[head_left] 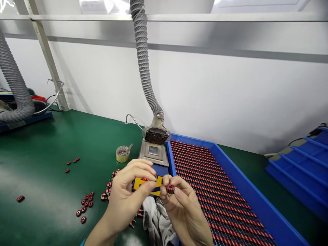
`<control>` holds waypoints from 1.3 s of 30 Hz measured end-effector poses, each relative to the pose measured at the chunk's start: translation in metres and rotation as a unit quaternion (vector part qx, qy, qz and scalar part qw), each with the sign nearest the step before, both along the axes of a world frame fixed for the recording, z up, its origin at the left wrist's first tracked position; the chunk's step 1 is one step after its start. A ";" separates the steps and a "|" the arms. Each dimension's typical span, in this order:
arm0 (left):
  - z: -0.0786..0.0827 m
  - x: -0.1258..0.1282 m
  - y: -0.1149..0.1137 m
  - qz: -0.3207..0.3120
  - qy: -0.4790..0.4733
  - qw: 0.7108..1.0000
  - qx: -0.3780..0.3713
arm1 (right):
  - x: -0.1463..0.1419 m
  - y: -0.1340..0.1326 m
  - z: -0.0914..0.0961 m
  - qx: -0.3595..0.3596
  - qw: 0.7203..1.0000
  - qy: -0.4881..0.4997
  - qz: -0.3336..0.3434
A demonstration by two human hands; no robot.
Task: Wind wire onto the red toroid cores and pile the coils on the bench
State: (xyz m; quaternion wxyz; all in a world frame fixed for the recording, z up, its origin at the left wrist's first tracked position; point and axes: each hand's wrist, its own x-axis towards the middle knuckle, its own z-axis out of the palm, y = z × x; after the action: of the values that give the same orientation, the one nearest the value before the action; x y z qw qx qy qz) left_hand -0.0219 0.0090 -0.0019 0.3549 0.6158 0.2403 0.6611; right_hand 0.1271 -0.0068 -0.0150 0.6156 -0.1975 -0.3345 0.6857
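Dead centre over the green bench [97,136], here is the red-wound toroidal coil [170,188], and the right hand [181,196] has it pinched between thumb and fingers, its face in plain sight. Take that coil as the hub of a dial, wall [217,95] at twelve. Close by at nine o'clock, the left hand [134,189] curls thumb and forefinger nearly tip to tip; whether anything sits between them is too small to tell. Tidy hold on the right: a light grip on the rim should steady the coil without scuffing its windings, and the left does best with fingertips only, small and unhurried. Well off at nine, loose coils [90,204] lie clustered; at eleven, what looks like a solder pot [145,153] sits below the hose hood [156,135]. The blue tray [252,193] of coil rows [200,177] sweeps from twelve to four, so careful elbows!
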 end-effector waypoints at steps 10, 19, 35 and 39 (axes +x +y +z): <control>0.004 0.009 0.000 -0.035 0.049 0.998 -0.005 | -0.014 -0.005 0.013 -0.075 0.995 0.021 -0.066; -0.005 0.008 0.010 -0.065 -0.159 0.972 -0.160 | -0.011 -0.006 0.013 -0.077 0.997 0.011 -0.018; 0.002 0.009 0.002 -0.115 -0.112 0.968 -0.190 | -0.008 -0.003 0.008 -0.056 0.995 0.048 0.064; 0.005 0.001 0.001 -0.068 -0.146 0.969 -0.186 | -0.007 -0.002 0.008 -0.045 0.997 0.036 0.051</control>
State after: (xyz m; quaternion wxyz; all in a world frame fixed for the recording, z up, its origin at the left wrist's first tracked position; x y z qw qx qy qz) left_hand -0.0205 0.0101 0.0030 0.5387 0.4509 0.2622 0.6617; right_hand 0.1202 -0.0091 -0.0069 0.5824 -0.1825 -0.2907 0.7369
